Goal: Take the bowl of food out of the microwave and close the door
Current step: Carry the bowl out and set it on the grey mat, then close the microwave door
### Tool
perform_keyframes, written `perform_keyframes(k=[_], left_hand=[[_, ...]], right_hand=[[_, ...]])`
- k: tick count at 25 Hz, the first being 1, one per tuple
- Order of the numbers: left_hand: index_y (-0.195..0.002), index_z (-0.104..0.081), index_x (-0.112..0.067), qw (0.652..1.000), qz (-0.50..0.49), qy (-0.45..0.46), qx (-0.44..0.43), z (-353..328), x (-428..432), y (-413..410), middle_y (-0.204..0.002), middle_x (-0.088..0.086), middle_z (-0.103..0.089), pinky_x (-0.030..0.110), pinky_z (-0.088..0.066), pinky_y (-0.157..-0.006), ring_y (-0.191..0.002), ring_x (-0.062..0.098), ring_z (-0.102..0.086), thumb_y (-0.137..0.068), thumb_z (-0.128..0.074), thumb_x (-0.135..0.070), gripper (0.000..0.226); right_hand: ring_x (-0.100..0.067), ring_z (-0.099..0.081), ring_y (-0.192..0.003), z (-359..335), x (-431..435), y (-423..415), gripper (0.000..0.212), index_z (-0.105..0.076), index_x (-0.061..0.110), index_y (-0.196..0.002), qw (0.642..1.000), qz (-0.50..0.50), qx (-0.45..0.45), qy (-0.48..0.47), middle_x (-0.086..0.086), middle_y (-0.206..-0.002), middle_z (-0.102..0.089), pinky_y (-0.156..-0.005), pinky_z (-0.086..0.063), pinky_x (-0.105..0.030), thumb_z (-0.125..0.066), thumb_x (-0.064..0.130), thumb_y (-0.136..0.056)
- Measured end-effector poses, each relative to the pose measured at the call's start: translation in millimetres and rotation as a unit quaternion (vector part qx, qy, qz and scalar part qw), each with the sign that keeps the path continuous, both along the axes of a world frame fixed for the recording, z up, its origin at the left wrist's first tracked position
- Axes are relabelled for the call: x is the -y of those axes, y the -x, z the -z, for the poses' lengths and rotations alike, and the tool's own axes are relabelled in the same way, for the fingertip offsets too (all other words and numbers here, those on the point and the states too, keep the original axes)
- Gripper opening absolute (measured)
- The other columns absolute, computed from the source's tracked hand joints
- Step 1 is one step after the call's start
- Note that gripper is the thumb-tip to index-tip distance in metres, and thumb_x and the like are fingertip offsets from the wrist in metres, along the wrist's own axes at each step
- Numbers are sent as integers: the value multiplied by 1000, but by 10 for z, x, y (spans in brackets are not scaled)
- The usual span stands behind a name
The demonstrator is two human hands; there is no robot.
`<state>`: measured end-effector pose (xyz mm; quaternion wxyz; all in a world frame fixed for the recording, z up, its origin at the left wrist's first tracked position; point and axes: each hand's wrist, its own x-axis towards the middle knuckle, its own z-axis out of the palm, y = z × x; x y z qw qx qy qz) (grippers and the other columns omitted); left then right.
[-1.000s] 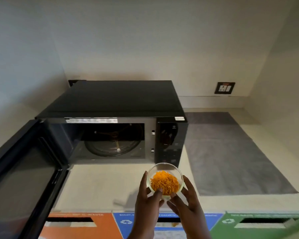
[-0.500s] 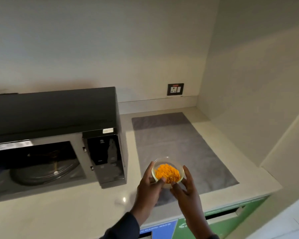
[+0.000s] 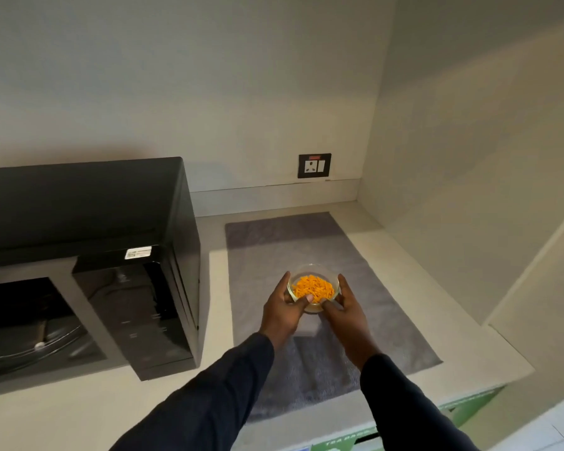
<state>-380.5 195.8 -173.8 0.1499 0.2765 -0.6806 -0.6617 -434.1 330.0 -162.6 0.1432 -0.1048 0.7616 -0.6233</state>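
A small clear glass bowl [image 3: 314,287] filled with orange food is held between both my hands over the middle of a grey mat [image 3: 274,242]. My left hand [image 3: 282,307] grips its left side and my right hand [image 3: 347,309] its right side. Whether the bowl touches the mat I cannot tell. The black microwave [image 3: 88,203] stands to the left on the counter. Its cavity with the glass turntable [image 3: 30,343] is exposed, and its door is out of view.
A pale counter [image 3: 79,411] carries the microwave and mat. A wall socket [image 3: 314,165] sits on the back wall, and a side wall closes the right. Green bin labels [image 3: 463,408] show below the counter's front edge.
Both hands have carried the bowl rightward and farther from me, from in front of the microwave to over the grey mat. My view has turned right, so the door has left the frame.
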Motion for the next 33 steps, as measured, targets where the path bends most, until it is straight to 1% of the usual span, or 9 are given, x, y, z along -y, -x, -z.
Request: perform_keyframes(k=[6, 10, 12, 14, 17, 20, 22, 27, 33], left_hand=[[-160, -34, -22, 999, 2, 46, 10, 34, 16, 139, -149, 7, -57, 34, -51, -108, -130, 23, -59, -90, -79, -25, 83], [-159, -36, -20, 994, 12, 109, 30, -111, -55, 57, -147, 8, -58, 38, -50, -110, -134, 28, -57, -95, -73, -29, 74], [-152, -42, -18, 978, 42, 197, 46, -239, -91, -58, -137, 12, -64, 40, -51, -105, -126, 29, -60, -94, -73, -33, 68], [-151, -42, -21, 953, 93, 279, 70, -395, -124, -289, -132, 12, -60, 37, -50, -101, -123, 27, -58, -92, -73, -37, 69], [-154, -40, -24, 903, 133, 402, 73, -611, -72, -803, -144, 2, -49, 34, -48, -106, -132, 19, -51, -93, -68, -44, 70], [-155, -38, -30, 855, 116, 498, 82, -883, 81, -1342, -152, -7, -45, 32, -48, -108, -136, 14, -48, -95, -60, -52, 67], [-151, -44, -31, 831, 99, 541, 83, -1185, 255, -1719, -148, -8, -49, 32, -50, -105, -133, 13, -51, -96, -58, -52, 60], [-121, -68, -26, 733, 80, 668, 100, -2086, 854, -2730, -112, -4, -66, 35, -54, -83, -102, 19, -63, -94, -53, -50, 39], [-110, -70, -21, 641, 14, 738, 209, -2721, 1780, -4042, -104, 1, -64, 39, -54, -75, -94, 23, -64, -95, -46, -59, 47]], right_hand=[[-26, -60, -123, 157, 70, 268, 76, -23, 30, -160, 999, -17, 11, -33, -7, -133, -61, -109, -48, -43, -61, 24, -95], [-32, -57, -132, 175, 36, 252, 77, -21, 29, -161, 999, -10, 10, -32, -12, -148, -57, -113, -46, -50, -64, 30, -96], [-30, -54, -135, 109, 6, 170, 77, -26, 23, -160, 996, 37, -41, -72, -13, -153, -51, -112, -45, -44, -66, 33, -95], [-27, -62, -122, -6, -44, -17, 67, -37, 18, -154, 986, 92, -108, -93, -14, -148, -55, -97, -49, -33, -66, 32, -95], [-24, -68, -102, -308, -28, -433, 48, -55, 16, -139, 968, 102, -217, -68, -10, -134, -61, -82, -50, -26, -66, 20, -93], [-23, -66, -102, -677, 144, -895, 37, -63, 7, -127, 924, 65, -375, -32, -11, -121, -64, -88, -47, -12, -63, 20, -92], [-18, -62, -106, -978, 350, -1246, 39, -62, 6, -128, 909, 14, -416, -14, -9, -123, -63, -90, -40, -2, -61, 23, -93], [-16, -49, -134, -1648, 1020, -2004, 47, -53, 19, -140, 883, -111, -456, -23, -3, -146, -53, -109, -44, -31, -62, 30, -96], [-30, -31, -151, -1762, 1637, -2555, 67, -42, 19, -152, 849, -156, -481, -152, -10, -163, -35, -121, -32, -49, -65, 40, -93]])
